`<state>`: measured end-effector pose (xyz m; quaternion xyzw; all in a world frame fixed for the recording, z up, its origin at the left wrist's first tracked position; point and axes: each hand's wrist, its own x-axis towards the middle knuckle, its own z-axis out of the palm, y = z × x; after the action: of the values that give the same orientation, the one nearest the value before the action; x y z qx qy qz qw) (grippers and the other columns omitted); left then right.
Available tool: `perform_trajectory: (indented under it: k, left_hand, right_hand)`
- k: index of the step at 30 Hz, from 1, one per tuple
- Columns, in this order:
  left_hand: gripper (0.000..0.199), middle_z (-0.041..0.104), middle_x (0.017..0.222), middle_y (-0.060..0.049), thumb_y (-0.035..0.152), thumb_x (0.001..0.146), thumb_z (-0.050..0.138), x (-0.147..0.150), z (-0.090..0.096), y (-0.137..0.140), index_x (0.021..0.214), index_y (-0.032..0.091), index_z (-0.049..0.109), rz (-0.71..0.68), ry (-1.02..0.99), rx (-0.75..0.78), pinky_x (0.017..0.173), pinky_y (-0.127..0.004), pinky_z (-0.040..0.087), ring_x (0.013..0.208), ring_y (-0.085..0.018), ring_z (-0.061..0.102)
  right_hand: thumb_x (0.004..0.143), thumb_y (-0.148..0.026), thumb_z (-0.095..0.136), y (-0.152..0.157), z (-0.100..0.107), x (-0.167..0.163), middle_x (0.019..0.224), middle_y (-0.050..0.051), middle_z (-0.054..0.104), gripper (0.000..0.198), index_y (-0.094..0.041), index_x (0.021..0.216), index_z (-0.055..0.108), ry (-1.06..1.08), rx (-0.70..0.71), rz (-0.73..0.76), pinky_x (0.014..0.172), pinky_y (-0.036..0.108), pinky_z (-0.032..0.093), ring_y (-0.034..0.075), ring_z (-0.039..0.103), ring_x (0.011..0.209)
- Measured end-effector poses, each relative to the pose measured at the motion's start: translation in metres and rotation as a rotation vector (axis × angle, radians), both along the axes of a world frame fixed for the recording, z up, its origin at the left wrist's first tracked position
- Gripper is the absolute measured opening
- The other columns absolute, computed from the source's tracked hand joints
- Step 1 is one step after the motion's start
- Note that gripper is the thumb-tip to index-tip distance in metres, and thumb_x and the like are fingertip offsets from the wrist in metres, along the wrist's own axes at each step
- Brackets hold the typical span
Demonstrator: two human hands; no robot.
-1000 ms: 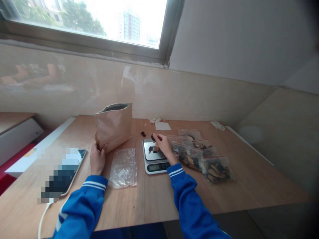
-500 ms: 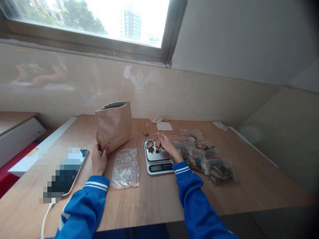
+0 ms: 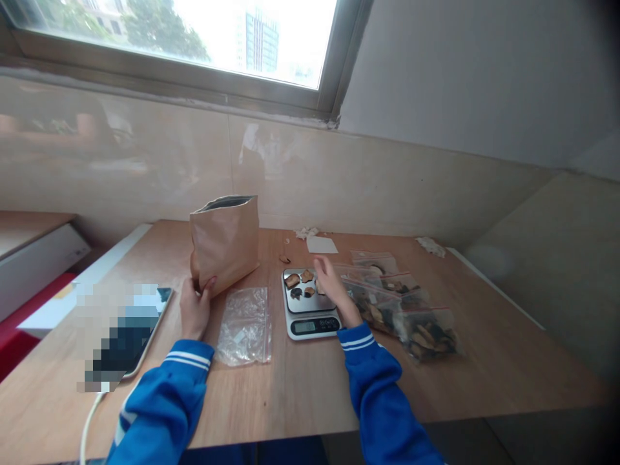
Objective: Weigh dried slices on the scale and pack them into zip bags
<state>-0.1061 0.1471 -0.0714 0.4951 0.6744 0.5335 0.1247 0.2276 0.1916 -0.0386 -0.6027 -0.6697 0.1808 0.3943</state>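
Note:
On the left, my left hand (image 3: pixel 195 310) grips the lower corner of a brown kraft paper bag (image 3: pixel 225 242), which stands upright with its top open. My right hand (image 3: pixel 334 287) reaches over the right side of a white kitchen scale (image 3: pixel 314 327), its fingers loosely extended and slightly curved. Several dried brown slices (image 3: pixel 292 281) lie spread on the scale's metal plate; one at the right edge is partly hidden by my right hand. Between the bag and the scale, a clear zip bag (image 3: pixel 243 326) lies flat on the table. The scale's display digits are too small to read.
Several clear zip bags of dried slices (image 3: pixel 429 336) lie right of the scale. White paper (image 3: pixel 321 245), crumpled tissue (image 3: pixel 307 233) and a loose slice (image 3: pixel 285 259) are behind it. A phone (image 3: pixel 130 336) with a white cable (image 3: pixel 90 420) lies at the left.
My right hand has shifted to the right over the plate, uncovering more of the slices, some of which have changed position. My left hand still holds the bag. The view has shifted slightly.

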Motion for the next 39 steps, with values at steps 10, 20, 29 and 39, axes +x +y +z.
perform_trajectory:
  k: [10,20,29,39]
  left_hand:
    - [0.034,0.054,0.076,0.0,0.053,0.081,0.056,0.0,-0.002,0.002,0.083,0.02,0.048,-0.006,-0.009,0.025,0.065,-0.032,0.04,0.071,-0.019,0.051]
    - [0.032,0.053,0.076,0.0,0.05,0.08,0.057,0.002,0.002,0.003,0.082,0.021,0.045,-0.017,-0.028,0.001,0.065,-0.032,0.038,0.071,-0.019,0.05]
    - [0.033,0.054,0.078,0.0,0.051,0.08,0.058,0.004,-0.001,0.0,0.084,0.02,0.046,-0.027,-0.031,-0.017,0.067,-0.031,0.039,0.074,-0.019,0.051]
    - [0.027,0.056,0.089,-0.005,0.042,0.084,0.056,0.004,0.002,-0.004,0.093,0.017,0.053,0.005,0.063,0.206,0.078,-0.036,0.045,0.084,-0.021,0.054]
  right_hand:
    - [0.074,-0.004,0.064,0.094,0.02,-0.071,0.108,0.013,0.073,0.026,-0.014,0.095,0.074,-0.369,-0.239,0.396,0.096,0.036,0.047,0.027,0.065,0.106]
    - [0.082,-0.005,0.054,0.056,0.027,-0.009,0.114,0.011,0.07,0.036,-0.013,0.115,0.064,-0.223,-0.123,0.281,0.087,0.029,0.051,0.018,0.066,0.098]
    - [0.092,-0.025,0.051,-0.032,0.02,0.013,0.111,0.01,0.067,0.024,-0.018,0.11,0.065,-0.176,0.027,0.135,0.095,0.039,0.045,0.021,0.061,0.105]
    - [0.09,-0.028,0.059,-0.071,0.023,-0.03,0.11,0.011,0.063,0.013,-0.021,0.095,0.068,-0.551,0.128,0.184,0.094,0.045,0.041,0.027,0.054,0.107]
